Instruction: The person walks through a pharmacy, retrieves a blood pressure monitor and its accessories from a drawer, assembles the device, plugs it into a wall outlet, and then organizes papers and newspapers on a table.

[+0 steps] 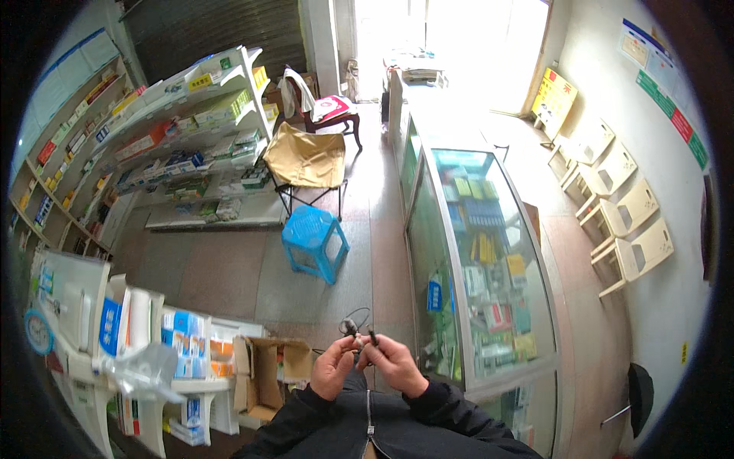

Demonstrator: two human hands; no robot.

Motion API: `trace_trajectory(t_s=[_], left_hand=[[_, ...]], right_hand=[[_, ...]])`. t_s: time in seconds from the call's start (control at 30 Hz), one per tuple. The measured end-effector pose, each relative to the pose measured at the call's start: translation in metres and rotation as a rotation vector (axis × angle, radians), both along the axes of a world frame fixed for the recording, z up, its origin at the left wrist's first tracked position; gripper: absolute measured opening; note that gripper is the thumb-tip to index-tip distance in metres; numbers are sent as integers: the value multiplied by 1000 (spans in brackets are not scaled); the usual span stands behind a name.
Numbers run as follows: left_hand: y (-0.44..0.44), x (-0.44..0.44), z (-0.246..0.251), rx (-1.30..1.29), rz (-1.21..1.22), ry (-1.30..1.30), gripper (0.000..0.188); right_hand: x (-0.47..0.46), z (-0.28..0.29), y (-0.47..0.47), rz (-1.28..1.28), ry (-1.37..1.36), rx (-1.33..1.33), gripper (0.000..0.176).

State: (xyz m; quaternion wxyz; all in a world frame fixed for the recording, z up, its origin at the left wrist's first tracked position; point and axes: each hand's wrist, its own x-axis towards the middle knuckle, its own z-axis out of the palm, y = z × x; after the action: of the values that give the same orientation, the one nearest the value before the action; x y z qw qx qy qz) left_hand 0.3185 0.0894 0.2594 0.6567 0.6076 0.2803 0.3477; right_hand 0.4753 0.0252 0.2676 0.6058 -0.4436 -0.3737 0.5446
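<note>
In front of my black zipped jacket, both hands are raised close together. My left hand (334, 367) has its fingers closed on a small dark item with a thin black cable (360, 312) looping above it. The fingers of my right hand (391, 361) pinch a short black stick-like piece (372, 334), perhaps a plug or pen; its exact kind is too small to tell. A small pale bit shows between the fingertips of the two hands. Part of the cable is hidden behind the fingers.
An open cardboard box (261, 376) stands left of my hands, beside shelves of medicine boxes (186, 344). A glass display counter (467, 275) runs along the right. Ahead are a blue plastic stool (312, 235), a tan folding chair (307, 158) and a white shelf rack (252, 94).
</note>
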Motion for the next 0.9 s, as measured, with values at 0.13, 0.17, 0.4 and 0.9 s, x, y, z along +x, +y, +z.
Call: trace_trajectory(t_s=[0.13,0.17,0.4,0.9], left_hand=[[128,63,-10,-275,-179,-21,51],[166,79,-6,-315,-199,-4,49],[386,215,27,-368,-332,-67,42],[771,444,45,-96,-95,152,42]], right_hand=[[55,-16,121,77,-297,3,20],[73,-13,155,102,-333,-4,20],[185,15,349,-143,-37,-40,25],[505,34,730,-418,57,27,23]])
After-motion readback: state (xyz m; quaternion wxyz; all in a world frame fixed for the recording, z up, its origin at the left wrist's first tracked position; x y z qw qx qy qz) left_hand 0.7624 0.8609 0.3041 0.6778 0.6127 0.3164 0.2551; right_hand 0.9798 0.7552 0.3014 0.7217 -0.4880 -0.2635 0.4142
